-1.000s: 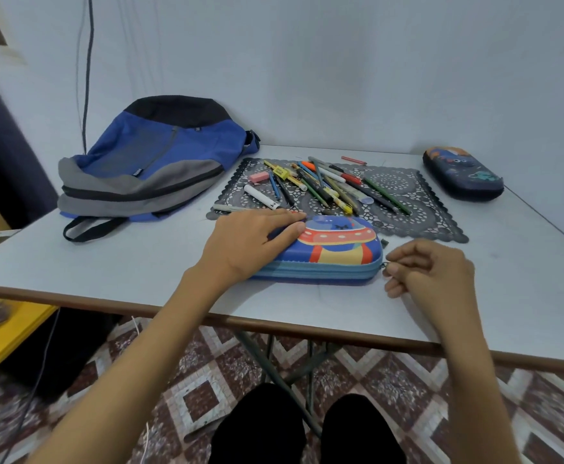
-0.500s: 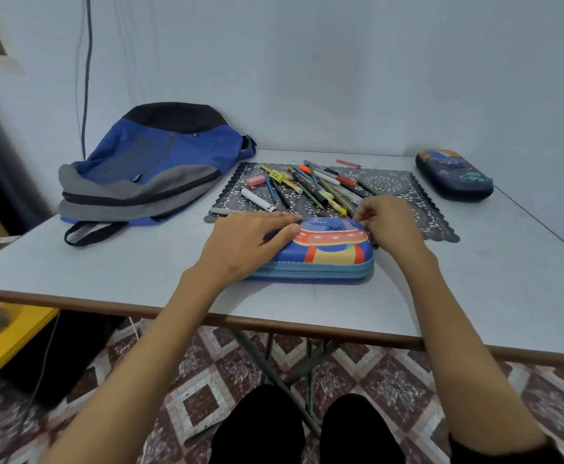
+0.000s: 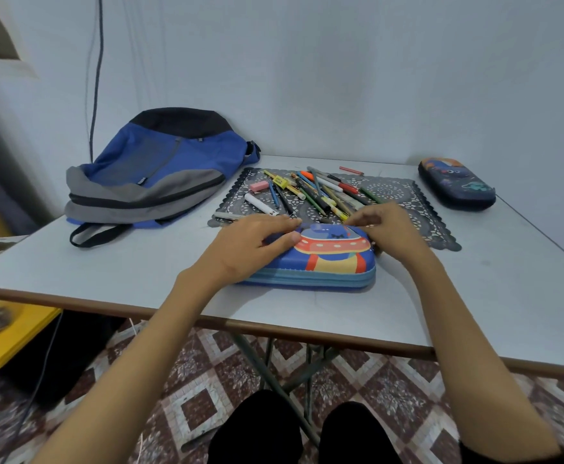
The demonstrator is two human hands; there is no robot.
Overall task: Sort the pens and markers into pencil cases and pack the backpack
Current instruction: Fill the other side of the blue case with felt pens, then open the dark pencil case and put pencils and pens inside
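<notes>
Both hands are at the blue spaceship pencil case, which lies zipped near the front edge of the bench. Left hand lies flat on the case's left end, fingers fairly straight and the thumb on the lid. Right hand sits at the case's far right edge with its fingers curled; whether they pinch anything cannot be told. Just behind, loose pens and markers lie heaped on a dark lace mat. A blue backpack lies at the far left corner, and a dark pencil case at the far right.
</notes>
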